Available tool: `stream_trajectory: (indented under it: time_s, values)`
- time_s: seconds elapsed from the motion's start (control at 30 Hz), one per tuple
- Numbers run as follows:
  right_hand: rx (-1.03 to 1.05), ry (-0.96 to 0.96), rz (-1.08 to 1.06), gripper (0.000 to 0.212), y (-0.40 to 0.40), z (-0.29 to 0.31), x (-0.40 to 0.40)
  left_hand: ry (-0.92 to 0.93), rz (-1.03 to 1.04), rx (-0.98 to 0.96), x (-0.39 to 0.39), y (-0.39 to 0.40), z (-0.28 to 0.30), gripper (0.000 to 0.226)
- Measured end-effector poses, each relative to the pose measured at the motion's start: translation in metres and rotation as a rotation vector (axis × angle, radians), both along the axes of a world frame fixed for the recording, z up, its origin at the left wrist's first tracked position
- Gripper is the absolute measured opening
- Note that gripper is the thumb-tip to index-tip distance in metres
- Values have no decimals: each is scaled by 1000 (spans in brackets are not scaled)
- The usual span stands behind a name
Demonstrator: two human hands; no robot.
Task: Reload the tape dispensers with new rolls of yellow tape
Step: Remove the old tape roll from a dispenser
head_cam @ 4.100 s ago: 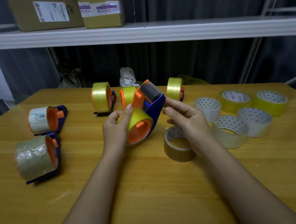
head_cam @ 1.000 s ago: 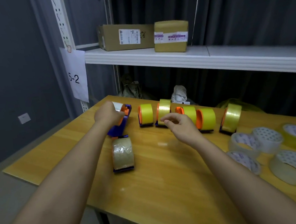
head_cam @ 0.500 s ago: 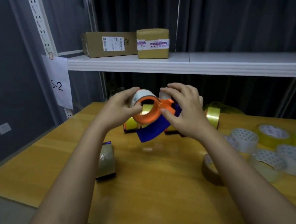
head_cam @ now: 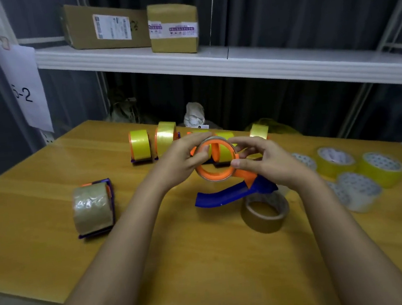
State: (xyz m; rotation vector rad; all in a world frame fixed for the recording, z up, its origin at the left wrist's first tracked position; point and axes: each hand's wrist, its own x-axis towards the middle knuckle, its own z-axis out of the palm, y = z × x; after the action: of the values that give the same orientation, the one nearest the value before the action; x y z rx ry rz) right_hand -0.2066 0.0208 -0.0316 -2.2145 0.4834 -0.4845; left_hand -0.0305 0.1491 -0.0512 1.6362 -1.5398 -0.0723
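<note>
- Holding a tape dispenser (head_cam: 227, 187) above the wooden table (head_cam: 184, 269), both hands work at its orange hub ring (head_cam: 217, 174); the left hand (head_cam: 181, 162) pinches the ring's left rim, the right hand (head_cam: 270, 161) grips the right rim and the orange neck, thumb pressed on the ring's edge; neither palm is relaxed
- The hub looks nearly bare, with only a thin pale band around it, so I judge an old core is coming off and no new roll is on yet; the blue handle points down and to the left, and the hub's axis runs roughly toward the camera
- The supply of loose rolls (head_cam: 351, 173) lies on the table to the right, just beyond the right wrist; the right hand is plainly the nearer one, so the next pickup likely falls to it while the left steadies the dispenser
- Among that supply about two yellow rolls (head_cam: 380, 167) show clearly, beside several clear or whitish ones; the blur forbids an exact tally
- One brown roll (head_cam: 266, 211) lies flat directly beneath the held dispenser
- At the far edge stand loaded dispensers (head_cam: 140, 146) with yellow tape; I count about five, two partly hidden behind the hands
- One dispenser carrying a brownish roll (head_cam: 92, 209) sits apart on the left
</note>
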Motion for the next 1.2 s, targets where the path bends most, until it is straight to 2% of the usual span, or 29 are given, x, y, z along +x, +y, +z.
stream_trajectory:
  time_s: [0.2, 0.37, 0.63, 0.83, 1.0, 1.2]
  values:
    - [-52, -120, -137, 55, -5, -22, 9, 56, 99, -155, -7, -23, -26, 37]
    - [-23, -205, -185, 59, -6, -42, 18, 139, 123, -209, -9, -36, -36, 35]
    - [-26, -193, -187, 60, -4, -55, 22, 182, 156, -318, -12, -38, -57, 35]
    - [-98, -182, -205, 53, -1, -58, 19, 193, 197, -303, -18, -36, -63, 43]
    - [-126, -199, -215, 49, 2, -60, 18, 130, 222, -291, -22, -33, -66, 43]
    - [-209, -132, -230, 50, 7, -58, 15, 44, 262, -244, -25, -32, -71, 44]
